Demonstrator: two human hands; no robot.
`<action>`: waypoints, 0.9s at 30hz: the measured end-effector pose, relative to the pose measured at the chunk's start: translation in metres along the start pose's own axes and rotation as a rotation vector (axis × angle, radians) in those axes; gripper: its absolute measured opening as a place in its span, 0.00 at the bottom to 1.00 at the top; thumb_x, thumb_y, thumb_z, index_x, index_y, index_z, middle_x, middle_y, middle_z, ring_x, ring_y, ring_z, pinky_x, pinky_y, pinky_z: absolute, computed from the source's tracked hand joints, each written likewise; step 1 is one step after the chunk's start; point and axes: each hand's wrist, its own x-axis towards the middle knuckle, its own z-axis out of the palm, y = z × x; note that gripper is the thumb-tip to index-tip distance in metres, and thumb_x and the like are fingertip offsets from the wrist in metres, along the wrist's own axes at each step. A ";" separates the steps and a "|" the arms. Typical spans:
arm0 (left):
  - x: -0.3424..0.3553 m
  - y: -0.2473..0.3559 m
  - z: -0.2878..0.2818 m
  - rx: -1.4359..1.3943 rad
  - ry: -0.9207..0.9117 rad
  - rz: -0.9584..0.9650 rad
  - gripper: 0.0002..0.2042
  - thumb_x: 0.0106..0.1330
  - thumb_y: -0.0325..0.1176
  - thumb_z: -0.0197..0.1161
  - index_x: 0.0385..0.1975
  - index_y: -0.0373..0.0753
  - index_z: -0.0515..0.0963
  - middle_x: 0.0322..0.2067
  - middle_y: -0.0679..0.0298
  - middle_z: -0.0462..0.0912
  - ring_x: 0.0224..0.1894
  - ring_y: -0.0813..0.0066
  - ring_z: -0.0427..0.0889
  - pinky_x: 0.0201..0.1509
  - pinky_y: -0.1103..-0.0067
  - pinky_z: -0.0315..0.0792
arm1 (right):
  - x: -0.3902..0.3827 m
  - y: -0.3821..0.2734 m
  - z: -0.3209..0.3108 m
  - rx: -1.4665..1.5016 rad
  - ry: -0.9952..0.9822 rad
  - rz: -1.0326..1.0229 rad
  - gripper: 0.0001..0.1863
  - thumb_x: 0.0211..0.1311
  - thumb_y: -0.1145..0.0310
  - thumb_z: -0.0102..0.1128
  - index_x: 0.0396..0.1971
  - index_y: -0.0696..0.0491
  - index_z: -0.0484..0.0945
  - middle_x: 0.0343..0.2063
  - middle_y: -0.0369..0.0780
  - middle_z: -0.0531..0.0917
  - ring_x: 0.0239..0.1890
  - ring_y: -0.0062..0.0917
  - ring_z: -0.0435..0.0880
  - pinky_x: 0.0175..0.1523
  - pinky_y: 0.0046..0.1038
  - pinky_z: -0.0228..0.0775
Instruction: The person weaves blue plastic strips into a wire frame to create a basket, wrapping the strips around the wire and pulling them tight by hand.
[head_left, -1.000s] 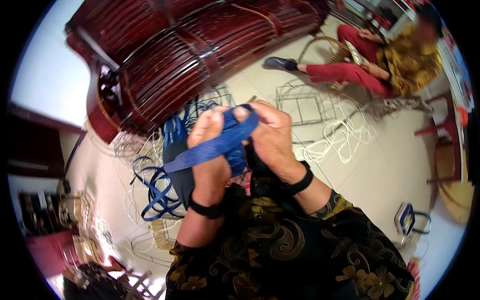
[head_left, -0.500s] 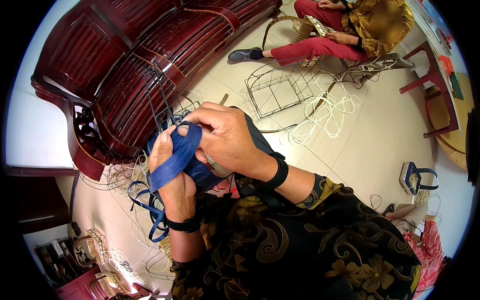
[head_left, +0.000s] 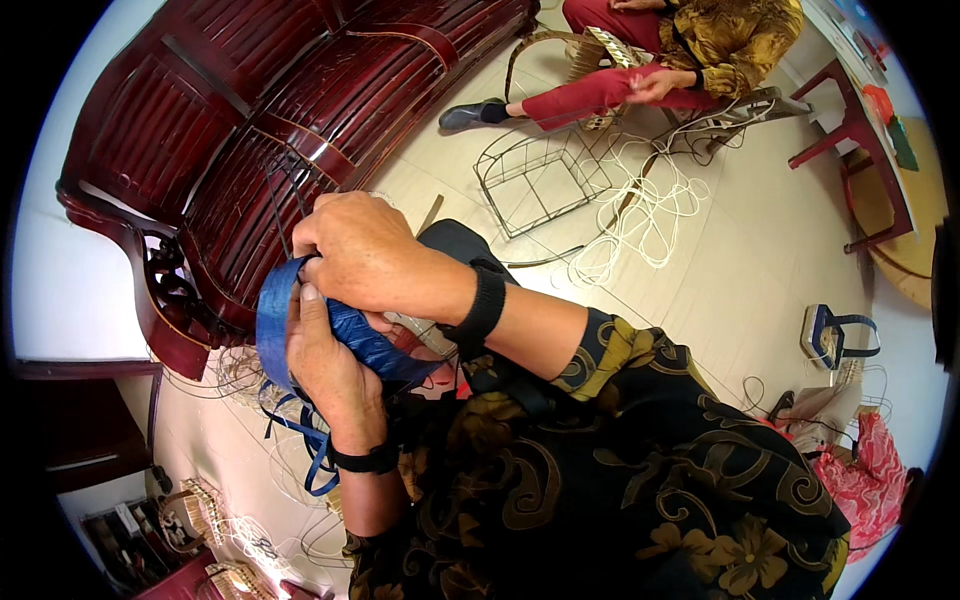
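Note:
My left hand (head_left: 332, 362) grips a wide blue strap (head_left: 273, 318), its thumb pointing up along the strap. My right hand (head_left: 365, 250) is just above, fingers curled and pinched at the strap's top fold, beside my left thumb. Beneath both hands lies a bundle of blue woven strapping (head_left: 357, 335), partly hidden, with a dark wire frame (head_left: 288, 193) rising behind it. Dark cloth or padding (head_left: 450, 237) shows behind my right wrist. Loose blue strands (head_left: 316, 455) hang below my left hand.
A red wooden bench (head_left: 200, 120) is at upper left. Opposite, a seated person (head_left: 725, 40) holds pale woven work. On the floor lie a wire frame (head_left: 533, 193) and white cords (head_left: 640, 215). A table (head_left: 845, 150) and blue-handled basket (head_left: 822, 338) stand at right.
Both my hands have moved left with the strap, which now bends round the left side. My right hand has rolled over, back upward. The other person's hand has shifted off the pale work.

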 end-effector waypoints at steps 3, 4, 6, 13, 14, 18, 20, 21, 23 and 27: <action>-0.002 0.007 0.005 0.022 -0.179 0.012 0.11 0.73 0.32 0.52 0.43 0.29 0.75 0.32 0.58 0.80 0.30 0.75 0.80 0.31 0.82 0.74 | -0.002 0.007 0.003 0.025 0.070 0.037 0.10 0.48 0.67 0.64 0.31 0.54 0.84 0.36 0.47 0.80 0.40 0.44 0.80 0.45 0.42 0.72; -0.002 0.007 0.003 0.032 -0.187 0.001 0.11 0.73 0.31 0.52 0.44 0.29 0.75 0.34 0.59 0.81 0.33 0.75 0.81 0.35 0.81 0.74 | -0.001 0.008 0.006 0.037 0.095 0.034 0.09 0.48 0.68 0.64 0.30 0.54 0.84 0.36 0.47 0.80 0.40 0.44 0.80 0.45 0.42 0.72; 0.006 0.003 -0.004 0.053 -0.209 -0.023 0.11 0.72 0.30 0.52 0.46 0.29 0.76 0.39 0.59 0.83 0.39 0.75 0.82 0.45 0.80 0.74 | -0.002 0.007 0.007 0.099 0.092 0.077 0.09 0.48 0.68 0.63 0.31 0.53 0.84 0.37 0.47 0.79 0.43 0.43 0.79 0.47 0.41 0.72; 0.009 -0.001 -0.001 -0.006 -0.080 0.038 0.12 0.72 0.31 0.55 0.48 0.30 0.70 0.38 0.59 0.80 0.37 0.75 0.81 0.41 0.80 0.76 | 0.001 0.015 0.024 0.161 0.140 0.006 0.11 0.52 0.73 0.59 0.36 0.61 0.79 0.31 0.50 0.81 0.34 0.40 0.83 0.42 0.39 0.75; 0.010 -0.003 -0.005 -0.028 -0.082 0.049 0.12 0.72 0.31 0.55 0.49 0.30 0.70 0.39 0.59 0.80 0.38 0.75 0.81 0.42 0.80 0.76 | -0.001 0.012 0.018 0.222 0.113 0.034 0.12 0.52 0.74 0.58 0.38 0.61 0.76 0.28 0.49 0.80 0.29 0.39 0.82 0.39 0.39 0.75; 0.011 0.002 -0.007 -0.015 -0.193 -0.018 0.10 0.70 0.28 0.55 0.47 0.32 0.71 0.39 0.60 0.80 0.39 0.76 0.80 0.43 0.81 0.75 | -0.008 0.009 -0.001 0.379 0.064 0.121 0.17 0.54 0.76 0.56 0.43 0.62 0.66 0.16 0.46 0.77 0.13 0.36 0.78 0.27 0.37 0.73; 0.013 0.001 -0.004 0.008 -0.163 -0.019 0.09 0.69 0.26 0.55 0.46 0.33 0.71 0.39 0.61 0.80 0.39 0.76 0.80 0.43 0.81 0.75 | -0.008 0.010 -0.001 0.423 0.055 0.153 0.17 0.54 0.77 0.55 0.44 0.62 0.63 0.14 0.45 0.77 0.10 0.35 0.76 0.24 0.37 0.72; 0.015 0.000 -0.007 0.016 -0.150 -0.017 0.08 0.69 0.26 0.55 0.45 0.33 0.71 0.39 0.61 0.80 0.39 0.77 0.80 0.43 0.82 0.74 | -0.008 0.009 0.001 0.446 0.042 0.173 0.17 0.54 0.78 0.54 0.44 0.62 0.63 0.15 0.46 0.77 0.10 0.35 0.76 0.24 0.37 0.72; 0.020 -0.001 -0.015 0.033 -0.123 -0.012 0.07 0.68 0.25 0.55 0.44 0.34 0.72 0.39 0.61 0.80 0.38 0.77 0.80 0.43 0.82 0.73 | -0.002 0.016 0.026 0.541 0.070 0.146 0.20 0.55 0.78 0.53 0.48 0.61 0.62 0.19 0.46 0.76 0.09 0.32 0.75 0.17 0.35 0.69; 0.014 0.008 -0.004 0.126 -0.204 -0.071 0.05 0.68 0.24 0.49 0.40 0.33 0.71 0.25 0.58 0.79 0.19 0.71 0.78 0.22 0.78 0.75 | -0.007 0.017 0.014 1.016 -0.098 0.265 0.27 0.59 0.73 0.55 0.58 0.57 0.59 0.33 0.45 0.75 0.10 0.23 0.72 0.06 0.26 0.57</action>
